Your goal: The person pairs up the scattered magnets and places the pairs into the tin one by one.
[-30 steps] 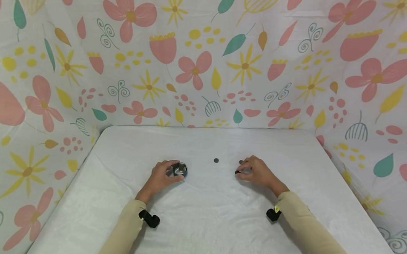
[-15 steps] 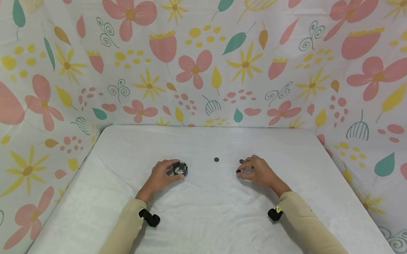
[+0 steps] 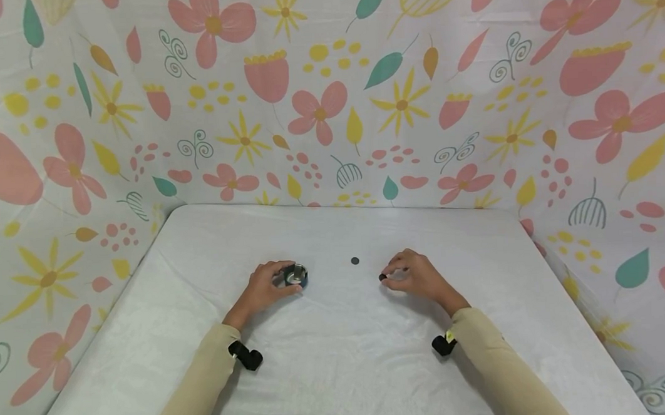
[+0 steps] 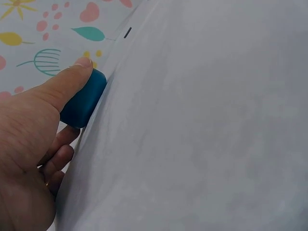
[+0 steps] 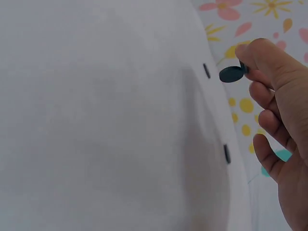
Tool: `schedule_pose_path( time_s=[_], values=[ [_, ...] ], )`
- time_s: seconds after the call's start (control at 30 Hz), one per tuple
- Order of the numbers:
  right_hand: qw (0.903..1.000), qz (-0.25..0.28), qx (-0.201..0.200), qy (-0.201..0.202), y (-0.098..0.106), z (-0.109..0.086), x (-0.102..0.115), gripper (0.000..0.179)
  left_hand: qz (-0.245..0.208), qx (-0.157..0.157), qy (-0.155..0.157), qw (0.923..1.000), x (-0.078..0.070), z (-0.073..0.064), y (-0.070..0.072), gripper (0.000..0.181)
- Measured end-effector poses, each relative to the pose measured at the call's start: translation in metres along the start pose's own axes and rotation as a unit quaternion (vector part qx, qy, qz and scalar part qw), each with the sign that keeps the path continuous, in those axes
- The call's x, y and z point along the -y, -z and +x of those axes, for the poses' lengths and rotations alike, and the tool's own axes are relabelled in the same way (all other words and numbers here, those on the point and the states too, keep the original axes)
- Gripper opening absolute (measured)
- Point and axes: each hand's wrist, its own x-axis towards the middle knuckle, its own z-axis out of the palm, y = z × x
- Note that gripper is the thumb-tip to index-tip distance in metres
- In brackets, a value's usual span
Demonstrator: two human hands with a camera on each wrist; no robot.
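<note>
My left hand (image 3: 262, 286) grips a small round container (image 3: 298, 276) from its left side, thumb in front and fingers behind. From above it has a dark rim and a shiny metallic inside. Its teal-blue side wall (image 4: 86, 102) shows in the left wrist view. Between thumb and index finger, my right hand (image 3: 417, 277) pinches a small dark disc (image 5: 231, 74); a second dark piece (image 5: 244, 67) stands against it at the fingertips. On the cloth lie two more dark discs, a far one (image 5: 206, 70) and a nearer one (image 5: 227, 154). Only one loose disc (image 3: 355, 261) appears in the head view.
A white cloth covers the table (image 3: 329, 358). Floral curtains (image 3: 315, 95) rise along its back and both sides. Dark wrist cameras (image 3: 245, 356) sit at both sleeve cuffs.
My right hand has shifted slightly left and away from me with the pinched disc. The disc seen behind its fingers before is out of sight in the head view. The left hand stays put.
</note>
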Motion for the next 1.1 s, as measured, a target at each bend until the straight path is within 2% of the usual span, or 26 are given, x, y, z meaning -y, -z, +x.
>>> schedule_pose_path(
  time_s=[0.4,0.63,0.87,1.1],
  values=[
    [0.9981,0.042,0.035,0.027,-0.013,0.043,0.028,0.014,-0.012,-0.001,-0.001,0.9999,0.004,0.0,0.002,0.063],
    [0.9936,0.083,0.064,0.04,-0.03,0.071,0.049,0.013,-0.012,-0.001,0.008,0.9999,0.005,0.0,0.001,0.063],
    [0.9902,0.097,0.079,0.06,-0.048,0.099,0.066,0.014,-0.015,-0.002,-0.008,0.9999,0.001,0.001,0.001,0.062],
    [0.988,0.097,0.094,0.075,-0.07,0.122,0.08,0.015,-0.008,0.006,-0.017,0.9998,0.003,0.003,0.002,0.062]
  ],
)
